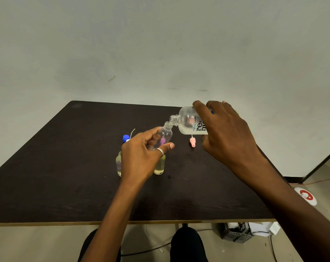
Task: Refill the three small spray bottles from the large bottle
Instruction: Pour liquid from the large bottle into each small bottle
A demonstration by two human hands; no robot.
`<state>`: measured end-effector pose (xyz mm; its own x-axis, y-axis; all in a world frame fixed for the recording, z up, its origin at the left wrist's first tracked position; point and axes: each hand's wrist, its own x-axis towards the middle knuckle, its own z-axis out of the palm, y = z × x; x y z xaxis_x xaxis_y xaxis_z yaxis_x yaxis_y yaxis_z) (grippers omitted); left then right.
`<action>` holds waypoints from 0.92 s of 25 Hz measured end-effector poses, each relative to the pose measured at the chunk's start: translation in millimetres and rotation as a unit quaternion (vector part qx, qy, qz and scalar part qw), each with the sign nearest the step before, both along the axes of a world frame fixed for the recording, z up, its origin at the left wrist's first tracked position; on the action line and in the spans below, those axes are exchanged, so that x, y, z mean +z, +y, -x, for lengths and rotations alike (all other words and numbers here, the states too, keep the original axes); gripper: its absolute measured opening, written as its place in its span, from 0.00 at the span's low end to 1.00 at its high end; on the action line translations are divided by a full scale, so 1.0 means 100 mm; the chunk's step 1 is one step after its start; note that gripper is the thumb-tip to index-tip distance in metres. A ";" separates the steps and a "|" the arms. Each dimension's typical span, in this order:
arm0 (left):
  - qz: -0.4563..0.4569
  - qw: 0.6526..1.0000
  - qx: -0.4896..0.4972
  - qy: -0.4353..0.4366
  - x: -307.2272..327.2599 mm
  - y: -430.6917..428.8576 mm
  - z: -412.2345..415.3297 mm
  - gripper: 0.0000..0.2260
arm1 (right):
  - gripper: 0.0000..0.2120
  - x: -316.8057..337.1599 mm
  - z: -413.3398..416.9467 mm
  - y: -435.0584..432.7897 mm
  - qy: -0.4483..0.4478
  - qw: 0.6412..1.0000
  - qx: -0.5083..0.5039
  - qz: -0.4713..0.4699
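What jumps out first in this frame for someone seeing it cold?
The two hands meeting over the middle of the dark table: the right hand tips the large bottle sideways, its open neck almost touching the neck of the small clear bottle tilted in the left hand. Just below the left hand stand two small bottles of yellowish liquid, uncapped. A blue spray cap and a pink one lie loose behind.

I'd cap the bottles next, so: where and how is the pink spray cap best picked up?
Judging by its pose, grip the pink spray cap across its wide pink body, coming from above. It lies on its side on the table, its thin white tube pointing away from the person, under the tipped large bottle in the right hand. The tube looks too thin to pinch.
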<state>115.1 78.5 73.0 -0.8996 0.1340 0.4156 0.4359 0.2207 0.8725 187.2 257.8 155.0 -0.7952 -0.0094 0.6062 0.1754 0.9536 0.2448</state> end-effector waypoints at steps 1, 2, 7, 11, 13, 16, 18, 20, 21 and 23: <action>-0.004 1.000 -0.002 -0.004 0.00 0.00 0.00 0.26 | 0.35 0.00 0.00 0.00 -0.001 1.000 0.000 -0.001; -0.007 1.000 -0.003 -0.006 0.00 0.00 0.00 0.26 | 0.35 0.00 0.01 0.00 -0.002 1.000 0.000 -0.002; -0.011 1.000 -0.003 -0.003 0.01 -0.01 -0.01 0.26 | 0.35 0.00 0.01 0.00 -0.002 1.000 0.000 -0.004; -0.003 1.000 -0.001 0.000 -0.02 -0.02 0.01 0.26 | 0.35 0.01 0.02 -0.01 0.002 1.000 0.002 -0.005; -0.002 1.000 0.002 -0.001 -0.03 -0.02 0.02 0.26 | 0.35 0.01 0.02 -0.01 0.001 1.000 0.002 -0.008; 0.002 1.000 0.004 0.002 -0.02 -0.02 0.02 0.26 | 0.34 0.00 0.02 -0.01 0.002 1.000 0.001 -0.014; 0.001 1.000 0.004 0.001 -0.02 -0.02 0.02 0.26 | 0.35 0.01 0.02 -0.02 0.001 1.000 0.001 -0.012; 0.001 1.000 0.003 0.002 -0.03 -0.03 0.02 0.26 | 0.35 0.01 0.02 -0.03 -0.001 1.000 0.001 -0.009; 0.001 1.000 0.004 0.003 -0.03 -0.03 0.02 0.26 | 0.35 0.00 0.02 -0.03 0.000 1.000 0.002 -0.010; -0.002 1.000 0.002 0.001 -0.04 -0.04 0.03 0.26 | 0.35 -0.01 0.03 -0.02 0.003 1.000 0.004 -0.011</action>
<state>111.7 74.9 68.6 -0.8995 0.1282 0.4177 0.4365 0.2201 0.8724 184.6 255.9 154.5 -0.7909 -0.0284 0.6112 0.1701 0.9493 0.2643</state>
